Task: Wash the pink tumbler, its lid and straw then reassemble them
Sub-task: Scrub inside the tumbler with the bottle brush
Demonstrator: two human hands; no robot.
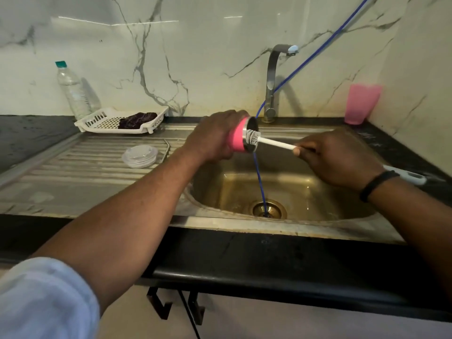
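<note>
My left hand (215, 137) grips the pink tumbler (238, 139) on its side over the sink, its steel mouth facing right. My right hand (335, 159) holds the white handle of a bottle brush (274, 142), whose bristled head sits at the tumbler's mouth. The brush's grey handle end sticks out past my right wrist. The clear lid (140, 155) lies flat on the ribbed drainboard to the left. I see no straw.
The steel sink basin (318, 192) has a drain with a blue hose (259, 177) running into it. A tap (274, 79) stands behind. A pink plastic cup (362, 104) sits back right. A white tray (102, 122) with a dark scrubber and a clear bottle (72, 90) stand back left.
</note>
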